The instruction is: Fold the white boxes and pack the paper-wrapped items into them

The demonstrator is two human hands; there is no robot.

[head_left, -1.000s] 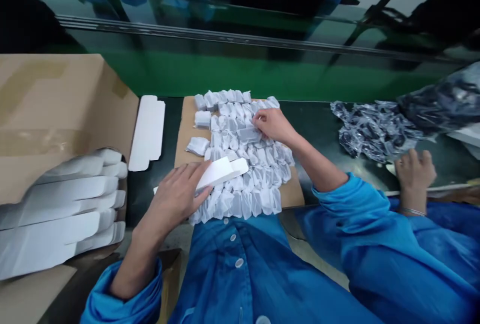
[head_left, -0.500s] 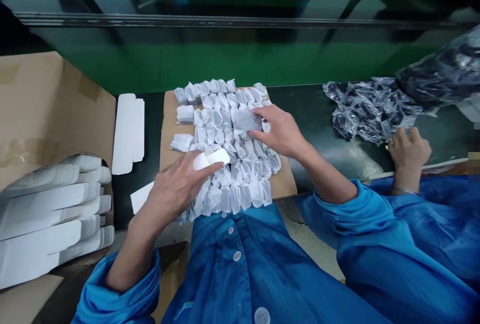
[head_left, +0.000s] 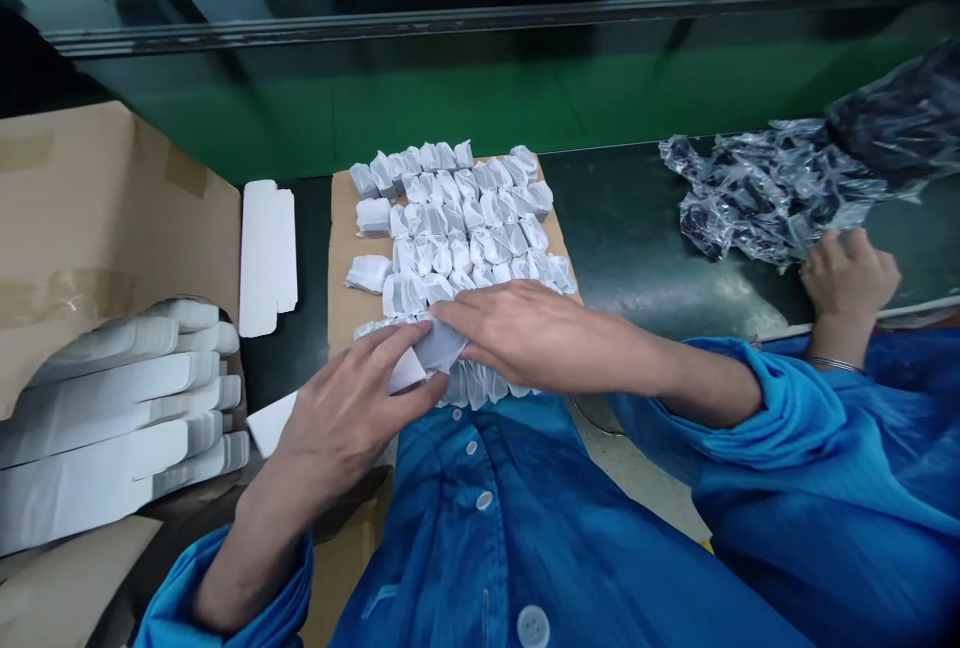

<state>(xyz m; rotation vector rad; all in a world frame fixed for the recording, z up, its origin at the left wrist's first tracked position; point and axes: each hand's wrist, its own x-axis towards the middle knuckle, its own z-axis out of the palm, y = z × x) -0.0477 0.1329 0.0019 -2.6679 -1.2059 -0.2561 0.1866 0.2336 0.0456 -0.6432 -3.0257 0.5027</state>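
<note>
My left hand [head_left: 352,408] grips a small white carton [head_left: 266,423] near the table's front edge; its open end sits under my fingers. My right hand [head_left: 517,328] meets it there, fingers closed on a small white wrapped packet [head_left: 442,346] held at the carton's mouth. Both hands hover over the near rows of several white wrapped packets [head_left: 465,228] laid out on a brown cardboard sheet [head_left: 341,303].
A large open cardboard box [head_left: 90,228] at left holds stacked flat white cartons [head_left: 112,408]. One flat carton [head_left: 266,253] lies on the dark table. Another person's hand [head_left: 847,278] rests at right by a heap of dark plastic-bagged items [head_left: 772,193]. A green conveyor runs behind.
My right hand lifted one packet from the middle of the rows and brought it down and left to the carton in my left hand. The view shifted slightly.
</note>
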